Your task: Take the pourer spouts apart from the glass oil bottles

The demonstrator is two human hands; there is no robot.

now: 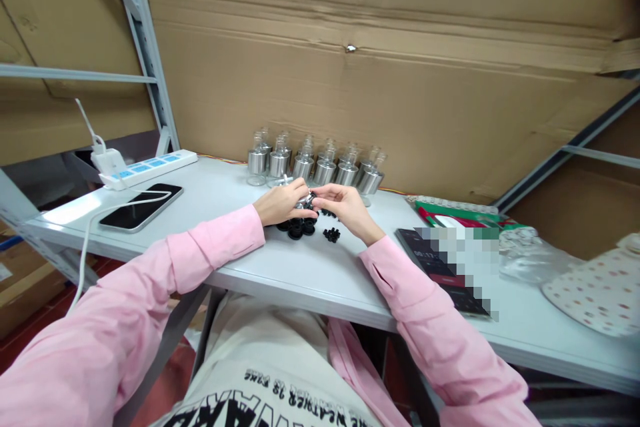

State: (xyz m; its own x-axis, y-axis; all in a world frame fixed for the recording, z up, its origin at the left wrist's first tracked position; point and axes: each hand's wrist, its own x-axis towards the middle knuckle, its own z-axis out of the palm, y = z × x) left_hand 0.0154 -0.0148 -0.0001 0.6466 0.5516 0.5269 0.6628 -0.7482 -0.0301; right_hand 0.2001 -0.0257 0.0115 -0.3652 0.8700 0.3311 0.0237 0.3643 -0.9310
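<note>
My left hand (286, 202) is closed around a small silver metal piece (304, 201), its exact kind hard to make out. The fingertips of my right hand (347, 207) pinch a small dark part (313, 195) against the end of that piece. Under my left hand lies a group of round black caps (295, 229). A little pile of tiny black pieces (331, 235) sits on the table below my right hand, and more of them are partly covered by its fingers. Behind both hands stand several glass bottles (326, 167) with silver metal sleeves.
On the left are a phone (143, 207), a white power strip (155, 167) and a white cable (90, 230). To the right lie another phone (435, 267), a clear plastic bag (533, 257) and a dotted item (595, 297). Cardboard (400, 107) walls the back.
</note>
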